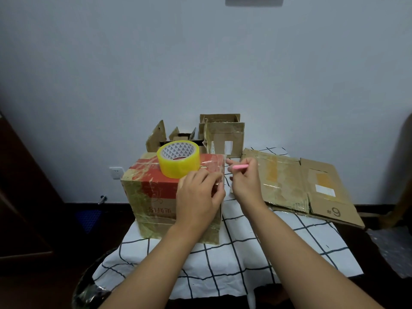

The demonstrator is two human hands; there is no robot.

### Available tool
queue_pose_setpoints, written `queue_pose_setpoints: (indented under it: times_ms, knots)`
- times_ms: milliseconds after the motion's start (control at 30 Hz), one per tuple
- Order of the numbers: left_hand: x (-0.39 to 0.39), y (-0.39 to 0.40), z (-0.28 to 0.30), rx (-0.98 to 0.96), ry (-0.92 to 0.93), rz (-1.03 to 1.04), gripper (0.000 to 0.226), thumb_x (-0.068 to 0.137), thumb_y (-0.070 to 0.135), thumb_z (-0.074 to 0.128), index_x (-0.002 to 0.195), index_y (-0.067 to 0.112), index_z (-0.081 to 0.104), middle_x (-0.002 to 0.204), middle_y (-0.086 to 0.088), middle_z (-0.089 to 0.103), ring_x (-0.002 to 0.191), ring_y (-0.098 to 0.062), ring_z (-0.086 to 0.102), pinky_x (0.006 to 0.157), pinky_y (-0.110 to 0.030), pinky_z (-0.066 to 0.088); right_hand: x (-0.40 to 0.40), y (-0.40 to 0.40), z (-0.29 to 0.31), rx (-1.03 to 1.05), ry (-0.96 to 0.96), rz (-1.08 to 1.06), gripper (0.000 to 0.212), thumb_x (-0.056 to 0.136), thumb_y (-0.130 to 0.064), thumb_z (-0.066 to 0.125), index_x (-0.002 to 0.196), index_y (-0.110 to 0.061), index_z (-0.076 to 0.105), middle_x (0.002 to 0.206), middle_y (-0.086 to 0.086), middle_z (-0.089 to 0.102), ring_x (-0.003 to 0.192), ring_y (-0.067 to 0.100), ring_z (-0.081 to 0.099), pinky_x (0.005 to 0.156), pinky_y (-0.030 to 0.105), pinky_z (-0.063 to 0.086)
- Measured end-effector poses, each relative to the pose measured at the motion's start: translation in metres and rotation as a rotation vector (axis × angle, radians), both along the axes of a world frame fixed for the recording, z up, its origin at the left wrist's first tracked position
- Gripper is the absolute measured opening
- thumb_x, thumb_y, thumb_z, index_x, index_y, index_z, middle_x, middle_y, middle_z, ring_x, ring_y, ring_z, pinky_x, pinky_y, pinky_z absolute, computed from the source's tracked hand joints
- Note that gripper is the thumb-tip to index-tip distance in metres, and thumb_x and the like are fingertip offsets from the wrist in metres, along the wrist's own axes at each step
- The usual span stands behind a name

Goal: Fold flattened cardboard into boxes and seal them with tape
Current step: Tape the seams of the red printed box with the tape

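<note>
Two hands meet at centre frame — your left hand pins clear tape on the red-topped box, stiff but light, your right hand pinches a pink cutter — so brace that near corner, since film clings.

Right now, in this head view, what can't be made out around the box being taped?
- Box front printing: blurred, partly behind left hand.
- Pink tool: mostly inside right hand; blade or pen unclear.
- Tape end: clear film, hidden under the left fingers.
- Rear boxes: insides unseen behind tape roll.
</note>
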State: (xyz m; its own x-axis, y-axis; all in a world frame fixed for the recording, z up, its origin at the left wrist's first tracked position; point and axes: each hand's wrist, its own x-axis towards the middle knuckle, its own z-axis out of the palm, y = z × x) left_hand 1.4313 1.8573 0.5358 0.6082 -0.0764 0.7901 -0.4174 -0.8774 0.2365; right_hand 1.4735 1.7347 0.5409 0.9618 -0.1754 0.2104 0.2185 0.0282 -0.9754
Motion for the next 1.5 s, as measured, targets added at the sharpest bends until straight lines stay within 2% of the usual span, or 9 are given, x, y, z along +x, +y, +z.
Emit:
queue_pose_setpoints:
  times_ms: [200,367,533,667,767,933,1133,1333,1500]
  knots:
    - [-0.001,0.006,-0.004,0.038,-0.054,-0.033,0.019,0.091,0.034,0.058,0.096,0.022,0.072,0.088,0.007,0.06,0.082,-0.015,0.051,0.074,-0.028,0.038,0.03,-0.003,0.006,-0.126,0.063,0.053,0.015,0.1,-0.014,0.05,0.096,-0.018,0.036,0.096,0.0,0.056,0.074,0.006,0.05,0.06,0.018,0.04]
    - [0.001,0.007,-0.005,0.051,-0.067,-0.041,0.018,0.092,0.033,0.059,0.097,0.022,0.072,0.089,0.006,0.06,0.082,-0.016,0.051,0.074,-0.029,0.038,0.048,-0.005,0.012,-0.079,0.039,0.106,0.024,0.101,-0.007,0.044,0.09,-0.026,0.034,0.129,-0.005,0.057,0.118,0.012,0.052,0.093,0.028,0.041]
    - [0.002,0.007,-0.007,0.05,-0.06,-0.044,0.016,0.092,0.031,0.061,0.099,0.021,0.072,0.09,0.005,0.061,0.083,-0.017,0.053,0.074,-0.031,0.041,0.061,-0.004,0.004,-0.122,0.103,0.108,0.019,0.095,-0.02,0.057,0.088,-0.027,0.04,0.099,0.013,0.057,0.091,0.025,0.058,0.09,0.062,0.05]
    - [0.003,0.008,-0.007,0.053,-0.055,-0.039,0.016,0.093,0.031,0.061,0.098,0.021,0.073,0.092,0.004,0.062,0.083,-0.019,0.054,0.073,-0.032,0.043,0.058,0.0,0.003,-0.123,0.084,0.015,0.024,0.085,-0.036,0.062,0.088,-0.023,0.042,0.099,0.016,0.06,0.095,0.034,0.064,0.085,0.058,0.054]
    - [0.002,0.008,-0.009,0.044,-0.051,-0.049,0.019,0.094,0.032,0.06,0.101,0.021,0.073,0.093,0.004,0.063,0.085,-0.018,0.055,0.075,-0.031,0.043,0.044,0.004,0.0,-0.136,0.016,-0.051,0.026,0.094,-0.028,0.061,0.084,-0.024,0.038,0.086,0.0,0.057,0.078,0.018,0.057,0.077,0.044,0.053]
    - [0.002,0.011,-0.01,0.034,-0.025,-0.049,0.022,0.092,0.032,0.064,0.108,0.017,0.07,0.1,0.002,0.068,0.09,-0.018,0.058,0.079,-0.029,0.043,0.009,0.014,-0.014,0.017,-0.064,0.031,0.019,0.101,-0.013,0.053,0.091,-0.014,0.036,0.128,-0.008,0.062,0.102,-0.012,0.059,0.089,0.024,0.05]
    - [0.001,0.018,-0.014,0.035,-0.069,-0.104,0.022,0.094,0.028,0.059,0.103,0.015,0.072,0.106,0.0,0.071,0.097,-0.016,0.06,0.083,-0.028,0.047,-0.031,0.02,-0.03,-0.05,-0.114,-0.029,0.024,0.1,-0.002,0.048,0.088,-0.021,0.04,0.126,-0.01,0.065,0.118,0.001,0.058,0.086,0.019,0.049]
    - [-0.001,0.023,-0.014,0.037,-0.029,-0.15,0.026,0.091,0.014,0.054,0.108,0.011,0.073,0.112,-0.002,0.07,0.103,-0.018,0.061,0.088,-0.03,0.048,-0.07,0.02,-0.042,-0.229,-0.185,-0.061,0.031,0.089,0.014,0.047,0.09,-0.017,0.04,0.127,-0.014,0.064,0.064,0.001,0.058,0.053,0.024,0.042]
    - [-0.01,0.028,-0.007,0.081,0.072,-0.189,0.041,0.085,0.004,0.053,0.124,0.008,0.063,0.121,-0.005,0.068,0.111,-0.021,0.061,0.095,-0.036,0.049,-0.077,0.014,-0.033,-0.373,-0.259,-0.127,0.04,0.091,0.001,0.057,0.087,-0.033,0.036,0.116,-0.018,0.065,0.076,-0.003,0.06,0.06,0.014,0.044]
